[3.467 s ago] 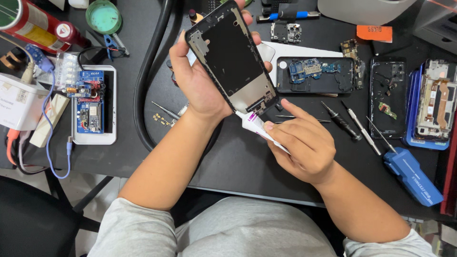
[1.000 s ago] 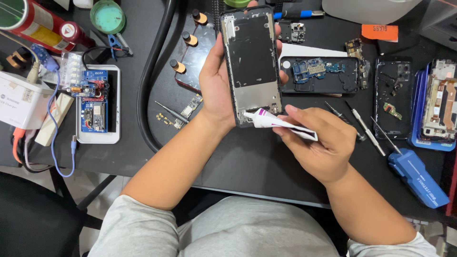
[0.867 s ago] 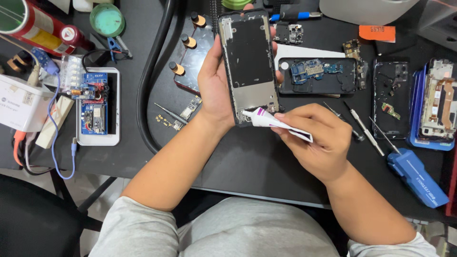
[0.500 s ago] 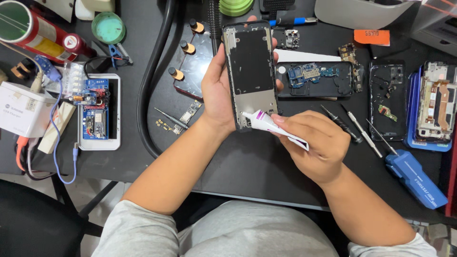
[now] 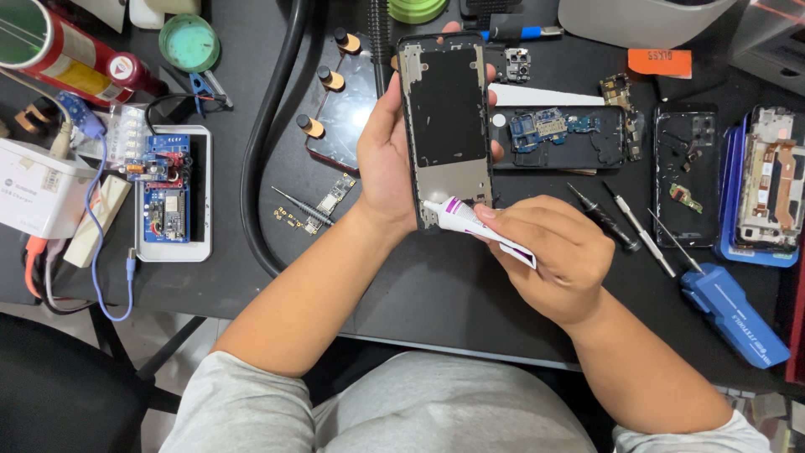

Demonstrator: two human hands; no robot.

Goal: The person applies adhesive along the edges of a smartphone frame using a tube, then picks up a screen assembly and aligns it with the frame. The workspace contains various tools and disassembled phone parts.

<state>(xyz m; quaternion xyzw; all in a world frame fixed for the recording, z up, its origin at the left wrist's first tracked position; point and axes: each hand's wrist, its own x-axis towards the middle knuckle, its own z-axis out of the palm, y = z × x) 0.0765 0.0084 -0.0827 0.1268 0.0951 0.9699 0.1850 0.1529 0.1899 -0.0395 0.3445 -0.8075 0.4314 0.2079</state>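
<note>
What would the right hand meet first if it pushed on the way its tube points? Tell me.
The right hand aims its white tube up-left; the nozzle already looks to touch the phone frame at its lower edge, held by the left hand. Depth is unclear.

Phone frame (image 5: 446,126) centre; circuit board (image 5: 168,197) left; screwdrivers (image 5: 637,226) right, poss. touching opened phone (image 5: 767,193) beyond.

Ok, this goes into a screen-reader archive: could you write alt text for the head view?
A person's left hand holds a bare phone frame upright over a black workbench while the right hand presses a small white tube to its lower edge. Screwdrivers, opened phones and circuit boards lie around.
</note>
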